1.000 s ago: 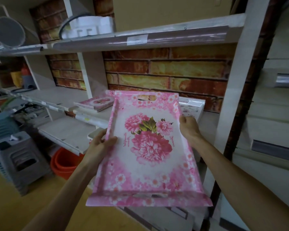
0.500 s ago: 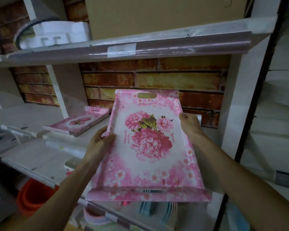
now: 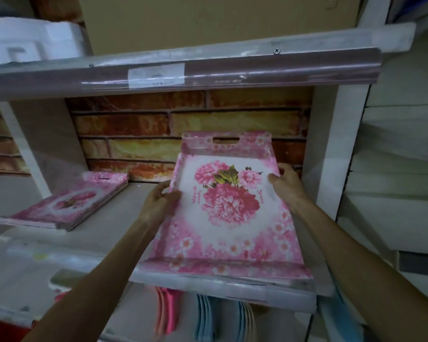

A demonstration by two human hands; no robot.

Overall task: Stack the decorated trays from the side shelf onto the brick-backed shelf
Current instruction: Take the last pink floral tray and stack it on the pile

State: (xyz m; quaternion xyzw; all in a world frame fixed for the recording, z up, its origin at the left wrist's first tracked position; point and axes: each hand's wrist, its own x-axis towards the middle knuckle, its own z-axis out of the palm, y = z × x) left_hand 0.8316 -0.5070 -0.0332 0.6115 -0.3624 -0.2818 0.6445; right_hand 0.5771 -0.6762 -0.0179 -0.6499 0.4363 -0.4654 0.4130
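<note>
A pink tray [image 3: 229, 218] printed with large pink flowers lies lengthwise on the brick-backed shelf [image 3: 114, 225], its far handle end near the brick wall [image 3: 143, 124]. My left hand [image 3: 158, 201] grips its left rim and my right hand [image 3: 286, 183] grips its right rim. The near end of the tray reaches the shelf's front edge. To the left on the same shelf lies a low stack of matching pink flowered trays [image 3: 67, 203].
An upper shelf [image 3: 183, 70] with a plastic-covered label strip hangs close above. White uprights [image 3: 331, 149] bound the bay on both sides. Below the shelf stand pink and blue plastic items [image 3: 203, 314]. White foam pieces [image 3: 30, 43] sit up left.
The tray has moved forward and down from mid-air into the shelf bay, and both hands stayed on its rims. The view has closed in on the shelf.
</note>
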